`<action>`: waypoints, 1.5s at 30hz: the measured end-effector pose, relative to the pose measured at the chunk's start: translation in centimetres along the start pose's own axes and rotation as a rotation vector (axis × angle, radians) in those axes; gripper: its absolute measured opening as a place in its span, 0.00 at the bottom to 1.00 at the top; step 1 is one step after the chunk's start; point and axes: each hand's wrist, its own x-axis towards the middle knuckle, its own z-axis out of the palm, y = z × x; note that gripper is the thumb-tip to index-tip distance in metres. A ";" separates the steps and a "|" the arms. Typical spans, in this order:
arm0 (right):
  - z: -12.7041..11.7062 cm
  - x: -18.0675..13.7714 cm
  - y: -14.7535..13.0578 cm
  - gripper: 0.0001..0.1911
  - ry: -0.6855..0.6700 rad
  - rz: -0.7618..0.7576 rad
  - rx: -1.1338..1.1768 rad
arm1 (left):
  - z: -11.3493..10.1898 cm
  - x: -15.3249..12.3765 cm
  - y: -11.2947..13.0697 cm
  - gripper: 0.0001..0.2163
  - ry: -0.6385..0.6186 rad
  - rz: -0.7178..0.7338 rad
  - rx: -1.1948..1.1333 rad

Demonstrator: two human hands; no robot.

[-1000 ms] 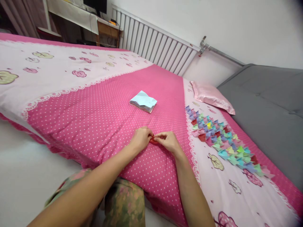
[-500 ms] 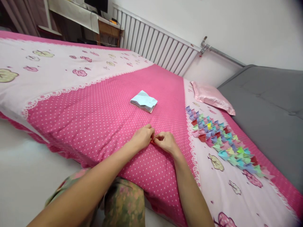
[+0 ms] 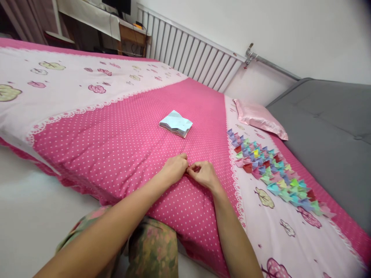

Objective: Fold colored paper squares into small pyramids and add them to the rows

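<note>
My left hand (image 3: 175, 168) and my right hand (image 3: 203, 173) meet low over the pink dotted bedspread (image 3: 130, 146), fingertips almost touching. Both are closed on a small folded piece of red paper (image 3: 187, 175). Most of the paper is hidden behind my fingers, so its folded form cannot be made out. Beyond my hands lies a stack of pale blue paper sheets (image 3: 176, 122), its top sheet slightly bent. To the right, rows of small folded paper boats (image 3: 268, 164) in many colours stand close together on the bed.
A pink satin pillow (image 3: 259, 117) rests at the right, beside a grey padded headboard (image 3: 327, 123). White metal railings (image 3: 191, 50) run along the far wall. At the back left stands a desk (image 3: 133, 35) with a monitor (image 3: 120, 7).
My left fingers have closed in a little nearer to the right ones, and less of the red paper shows. The sheets and paper boats have stayed put.
</note>
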 end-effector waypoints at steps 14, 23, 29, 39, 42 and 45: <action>-0.2 0.0 0.7 0.35 -0.085 -0.024 0.655 | 0.1 -1.0 -0.2 0.10 0.451 0.154 0.050; 0.5 -0.2 -0.1 0.17 0.140 -0.053 0.586 | 0.1 -1.0 0.3 0.09 0.512 0.154 0.084; 1.2 -0.1 0.2 0.11 0.201 -0.022 0.564 | 0.2 -0.9 0.4 0.07 0.439 0.063 -0.006; 0.8 -0.4 -0.1 0.09 0.107 -0.134 0.127 | 0.5 -1.0 0.1 0.06 0.289 -0.047 -0.082; 0.5 -0.6 -0.5 0.10 0.163 -0.145 -0.199 | 0.5 -0.8 0.2 0.06 0.237 -0.061 -0.042; 0.5 -0.8 -1.1 0.10 0.124 -0.117 -0.400 | 0.6 -0.7 0.3 0.07 0.199 -0.080 -0.015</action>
